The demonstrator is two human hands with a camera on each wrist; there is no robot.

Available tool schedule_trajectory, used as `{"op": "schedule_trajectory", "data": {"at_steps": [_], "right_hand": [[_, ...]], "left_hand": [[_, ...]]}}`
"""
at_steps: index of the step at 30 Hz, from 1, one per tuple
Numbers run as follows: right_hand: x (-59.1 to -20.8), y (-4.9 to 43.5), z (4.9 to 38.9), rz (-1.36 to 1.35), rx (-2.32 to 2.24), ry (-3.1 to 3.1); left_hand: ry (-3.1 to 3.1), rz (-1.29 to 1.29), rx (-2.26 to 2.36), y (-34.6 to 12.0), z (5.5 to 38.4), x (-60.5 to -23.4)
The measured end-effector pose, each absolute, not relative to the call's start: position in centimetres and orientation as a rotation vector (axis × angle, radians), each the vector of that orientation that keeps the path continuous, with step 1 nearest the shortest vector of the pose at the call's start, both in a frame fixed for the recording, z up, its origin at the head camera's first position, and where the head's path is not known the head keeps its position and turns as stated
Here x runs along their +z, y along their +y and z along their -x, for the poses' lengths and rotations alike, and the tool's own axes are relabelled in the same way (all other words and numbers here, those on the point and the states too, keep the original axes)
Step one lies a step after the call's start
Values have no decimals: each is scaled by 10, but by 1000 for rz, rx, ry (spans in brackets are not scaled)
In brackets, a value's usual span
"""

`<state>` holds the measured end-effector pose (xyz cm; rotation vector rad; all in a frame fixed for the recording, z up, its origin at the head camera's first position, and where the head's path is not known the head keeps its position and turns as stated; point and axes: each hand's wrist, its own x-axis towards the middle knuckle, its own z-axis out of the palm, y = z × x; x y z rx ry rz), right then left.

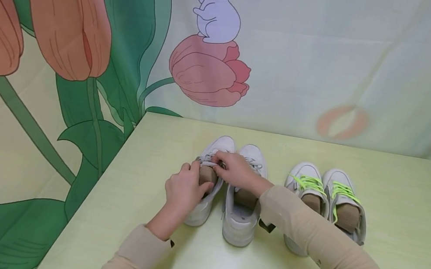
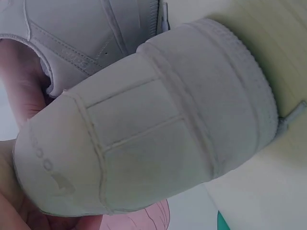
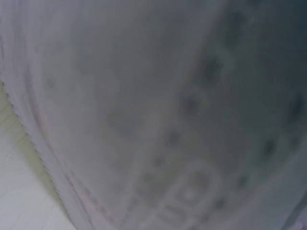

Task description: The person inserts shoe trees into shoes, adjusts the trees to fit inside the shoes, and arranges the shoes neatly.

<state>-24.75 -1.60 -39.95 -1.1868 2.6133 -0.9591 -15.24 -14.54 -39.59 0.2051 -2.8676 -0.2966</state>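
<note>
A white sneaker [image 1: 198, 215] stands leftmost of two pairs, toe pointing away, with a brown insert [image 1: 206, 175] showing in its opening. My left hand [image 1: 183, 188] grips its left collar, fingers at the tongue and thumb near the opening. From the right, my right hand [image 1: 237, 169] reaches over the neighbouring white sneaker [image 1: 238, 233] and pinches the pale lace at the top of the left shoe's lacing. That sneaker's heel [image 2: 134, 124] fills the left wrist view. A blurred white shoe side with perforations [image 3: 120, 96] fills the right wrist view.
Farther right stand two white sneakers [image 1: 306, 167] with bright green laces [image 1: 341, 189], partly behind my right sleeve [image 1: 308, 229]. The pale yellow-green table [image 1: 151, 145] ends at a cloth backdrop [image 1: 293, 72] printed with tulips and a white animal.
</note>
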Motion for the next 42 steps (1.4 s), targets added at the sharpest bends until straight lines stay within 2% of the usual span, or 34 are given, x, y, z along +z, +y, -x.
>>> {"op": "schedule_trajectory", "data": {"at_steps": [25,42], "right_hand": [[-404,-14,248,1182,-1013,2617],[-400,-17,246,1194,-988,2629]], "left_hand": [[-2922,-280,-190,-135,160,-396],[-2941,-138,-176,-144,169,-403]]}}
